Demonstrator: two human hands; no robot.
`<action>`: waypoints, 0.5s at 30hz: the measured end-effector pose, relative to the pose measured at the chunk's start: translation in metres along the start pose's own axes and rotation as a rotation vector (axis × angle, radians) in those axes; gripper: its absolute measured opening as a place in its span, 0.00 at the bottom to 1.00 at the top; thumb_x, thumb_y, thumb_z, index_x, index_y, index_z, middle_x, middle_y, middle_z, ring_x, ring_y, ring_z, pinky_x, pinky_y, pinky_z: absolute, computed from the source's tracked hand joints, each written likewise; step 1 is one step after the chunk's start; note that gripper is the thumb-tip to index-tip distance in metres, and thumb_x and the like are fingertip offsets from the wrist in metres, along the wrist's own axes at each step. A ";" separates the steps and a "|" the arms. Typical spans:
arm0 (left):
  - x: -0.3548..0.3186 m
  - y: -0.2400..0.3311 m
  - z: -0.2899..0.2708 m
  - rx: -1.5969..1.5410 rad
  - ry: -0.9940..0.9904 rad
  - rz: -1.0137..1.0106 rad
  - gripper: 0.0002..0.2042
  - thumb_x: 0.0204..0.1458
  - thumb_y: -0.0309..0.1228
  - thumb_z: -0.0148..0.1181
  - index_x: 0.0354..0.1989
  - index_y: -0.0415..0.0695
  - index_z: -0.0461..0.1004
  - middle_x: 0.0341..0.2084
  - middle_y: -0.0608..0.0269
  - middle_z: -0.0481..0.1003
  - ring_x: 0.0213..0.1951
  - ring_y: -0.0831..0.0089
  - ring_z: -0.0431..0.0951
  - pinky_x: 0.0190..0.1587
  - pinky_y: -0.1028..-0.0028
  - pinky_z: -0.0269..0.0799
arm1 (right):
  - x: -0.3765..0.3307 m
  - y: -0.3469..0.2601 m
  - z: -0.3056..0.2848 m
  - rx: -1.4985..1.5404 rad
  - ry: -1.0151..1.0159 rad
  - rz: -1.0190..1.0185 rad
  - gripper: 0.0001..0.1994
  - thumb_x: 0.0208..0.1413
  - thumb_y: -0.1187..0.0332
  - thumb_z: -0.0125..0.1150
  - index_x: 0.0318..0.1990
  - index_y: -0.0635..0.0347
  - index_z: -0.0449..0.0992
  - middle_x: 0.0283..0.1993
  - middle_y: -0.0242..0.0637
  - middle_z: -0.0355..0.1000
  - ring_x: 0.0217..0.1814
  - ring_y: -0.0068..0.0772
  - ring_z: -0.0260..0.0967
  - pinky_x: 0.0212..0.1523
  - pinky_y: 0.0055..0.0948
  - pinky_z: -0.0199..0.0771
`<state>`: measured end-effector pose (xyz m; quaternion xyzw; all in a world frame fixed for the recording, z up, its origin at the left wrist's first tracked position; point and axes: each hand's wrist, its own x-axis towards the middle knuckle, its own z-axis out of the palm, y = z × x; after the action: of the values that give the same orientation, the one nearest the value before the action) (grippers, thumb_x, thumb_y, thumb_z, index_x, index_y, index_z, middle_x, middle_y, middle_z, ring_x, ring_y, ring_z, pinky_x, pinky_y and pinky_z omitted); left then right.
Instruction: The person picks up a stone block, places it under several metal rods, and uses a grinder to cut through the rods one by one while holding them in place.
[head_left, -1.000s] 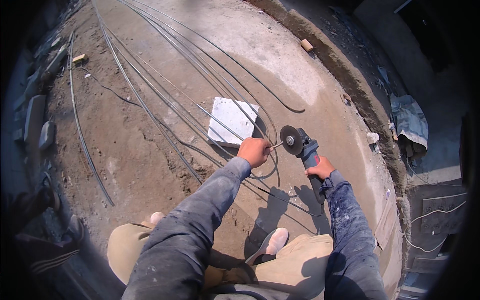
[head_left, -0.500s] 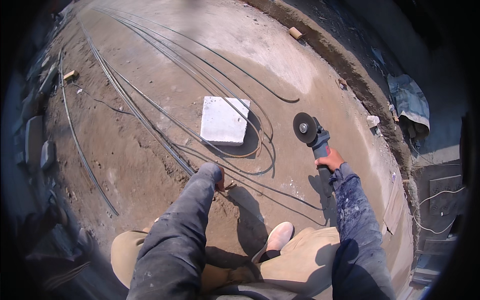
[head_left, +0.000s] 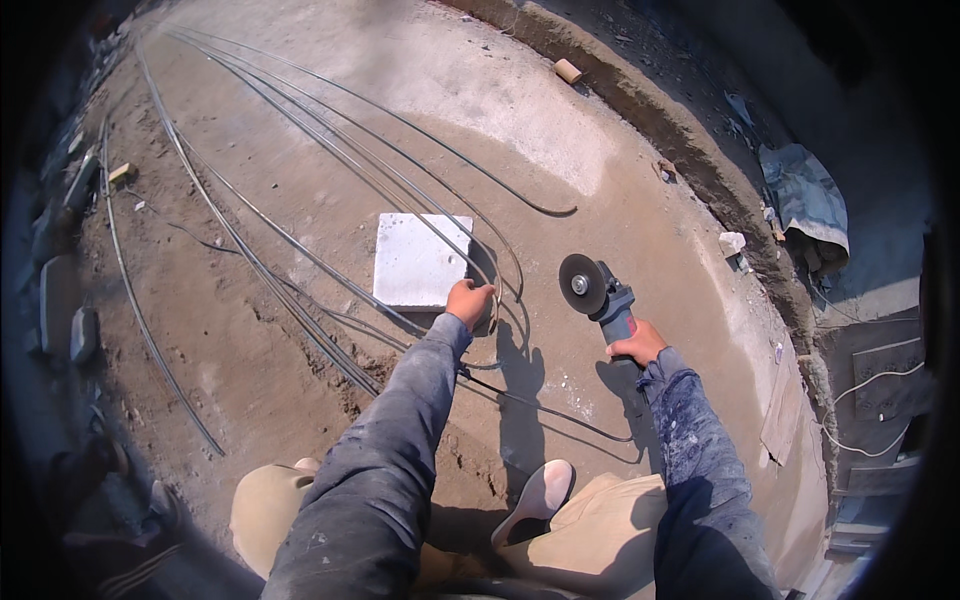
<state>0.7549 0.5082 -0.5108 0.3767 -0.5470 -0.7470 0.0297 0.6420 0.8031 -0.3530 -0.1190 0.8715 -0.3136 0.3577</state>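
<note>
The ground is rough concrete (head_left: 560,130), pale and smooth in the far part and covered with brown dirt and small stones in the near part. A white square block (head_left: 418,260) lies flat on this ground, and I take it as the landmark. Many long thin steel rods (head_left: 260,265) run across the ground from the far left, some pass beside the block on its left side, and a few cross over its right corner. The left hand (head_left: 470,301) is at the near right corner of the block, with the fingers curled downward at the place where the rods cross; it seems to grip a rod, but I cannot tell this exactly. To the right of the block, a little apart from it, the right hand (head_left: 636,345) is closed around the handle of an angle grinder (head_left: 600,295). Its round dark disc points toward the block and it is held above the ground. A thin black cable (head_left: 545,408) lies on the dirt nearer than the block, toward the person. Far behind the block, a low raised curb (head_left: 690,150) of dirt and concrete bends along the edge of the ground. Beyond this curb, on the right, a grey cloth (head_left: 805,205) lies crumpled. Strong sun makes sharp shadows of both arms on the ground.
</note>
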 end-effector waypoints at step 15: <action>0.034 0.048 0.024 -0.840 -0.378 -0.152 0.09 0.50 0.28 0.52 0.38 0.38 0.64 0.31 0.58 0.68 0.39 0.66 0.72 0.46 0.69 0.67 | 0.001 0.024 -0.007 0.141 0.046 0.017 0.19 0.30 0.67 0.70 0.32 0.65 0.72 0.28 0.35 0.71 0.28 0.28 0.69 0.31 0.29 0.69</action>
<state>0.6988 0.4926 -0.4862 0.2284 -0.1637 -0.9594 0.0248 0.6369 0.8246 -0.3651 -0.0787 0.8561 -0.3739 0.3479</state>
